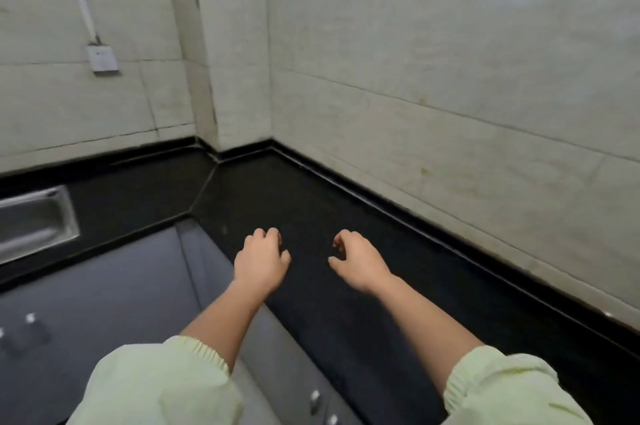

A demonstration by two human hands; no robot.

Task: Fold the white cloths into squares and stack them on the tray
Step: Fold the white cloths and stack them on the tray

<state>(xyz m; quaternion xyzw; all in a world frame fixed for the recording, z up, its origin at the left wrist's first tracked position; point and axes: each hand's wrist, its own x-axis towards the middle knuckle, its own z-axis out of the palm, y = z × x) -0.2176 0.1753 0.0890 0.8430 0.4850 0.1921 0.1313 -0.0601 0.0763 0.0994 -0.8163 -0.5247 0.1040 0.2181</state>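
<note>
My left hand [261, 260] and my right hand [356, 260] hover side by side over a black countertop [346, 216], palms down. The fingers of both hang loosely curled and hold nothing. No white cloth and no tray appear in the head view. Pale green sleeves cover both forearms near the bottom edge.
A steel sink [34, 222] is set into the counter at the left. Tiled walls meet in a corner behind the counter, with a wall socket [102, 59] on the left wall. Grey cabinet fronts with round knobs [315, 397] run below the counter's edge.
</note>
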